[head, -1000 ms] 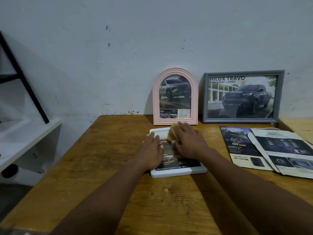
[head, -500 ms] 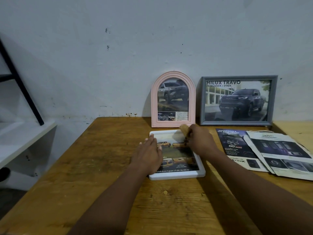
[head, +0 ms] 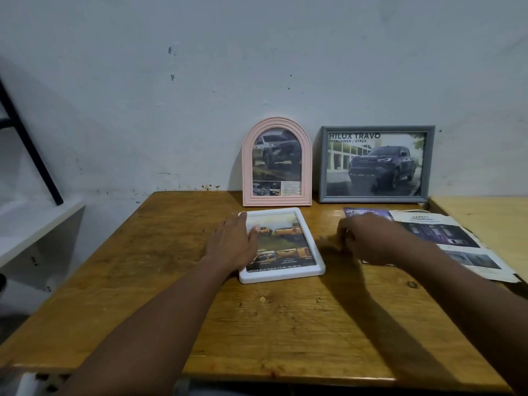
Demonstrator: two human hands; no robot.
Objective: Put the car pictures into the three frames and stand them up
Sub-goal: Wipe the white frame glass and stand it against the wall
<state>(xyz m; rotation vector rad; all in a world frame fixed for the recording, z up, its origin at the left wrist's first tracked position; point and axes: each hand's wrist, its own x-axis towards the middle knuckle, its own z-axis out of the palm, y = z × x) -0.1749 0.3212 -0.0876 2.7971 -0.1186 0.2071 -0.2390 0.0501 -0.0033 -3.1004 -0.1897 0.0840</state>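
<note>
Your white rectangular plastic frame (head: 311,274) lies flat near the bench's (head: 285,324) back edge. Your left hand (head: 233,244) rests on it, fingers straight; your right hand (head: 368,241) is too blurred to tell. It's likely light and rigid, so lift by opposite rims.

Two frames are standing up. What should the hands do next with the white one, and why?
Probably lift the white frame and stand it up by the wall. Its car picture is in, but it lies flat on the table under the left hand, while the pink frame and the grey frame stand upright.
</note>
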